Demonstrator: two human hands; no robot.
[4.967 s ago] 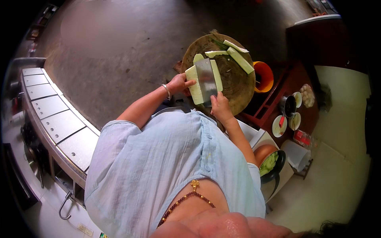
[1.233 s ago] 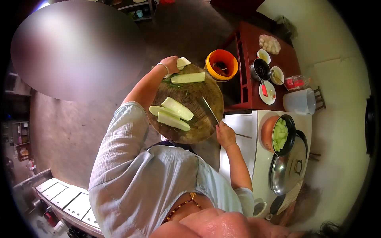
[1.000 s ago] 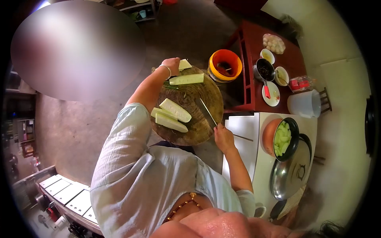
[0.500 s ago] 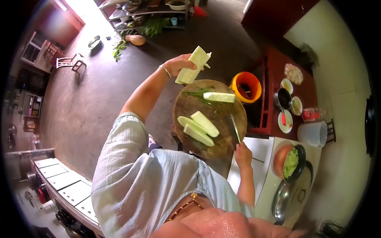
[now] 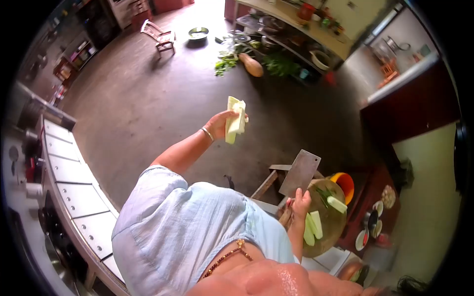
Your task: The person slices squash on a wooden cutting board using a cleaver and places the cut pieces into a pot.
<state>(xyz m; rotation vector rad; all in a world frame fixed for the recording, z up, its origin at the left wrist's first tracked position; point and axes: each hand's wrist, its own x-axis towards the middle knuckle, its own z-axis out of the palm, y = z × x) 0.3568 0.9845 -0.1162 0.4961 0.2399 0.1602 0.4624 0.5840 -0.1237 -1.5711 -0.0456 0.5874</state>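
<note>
My left hand (image 5: 220, 123) is out over the floor, its fingers wrapped around a few long, pale green gourd pieces (image 5: 235, 123). The exact kind of gourd is hard to tell. Closed on the handle end of a cleaver (image 5: 300, 172), my right hand (image 5: 299, 203) is at the near left edge of the round wooden chopping board (image 5: 333, 234). The cleaver's broad blade is tilted up, its flat side showing. On the board lie more pale gourd lengths (image 5: 313, 228), another gourd piece (image 5: 337, 204) and some thin green stalks (image 5: 323, 196).
An orange bucket (image 5: 344, 186) stands just beyond the board. To the right, a dark red table (image 5: 390, 217) bears bowls and a pan. Across the floor are a wooden chair (image 5: 160, 37), a basin (image 5: 198, 33), a squash (image 5: 251, 65) and a shelf (image 5: 291, 37). A white-tiled counter (image 5: 74, 187) runs along the left.
The view has swung left, so the board now appears lower right. My left hand has carried the gourd pieces away from the board. My right hand has raised the cleaver from the board.
</note>
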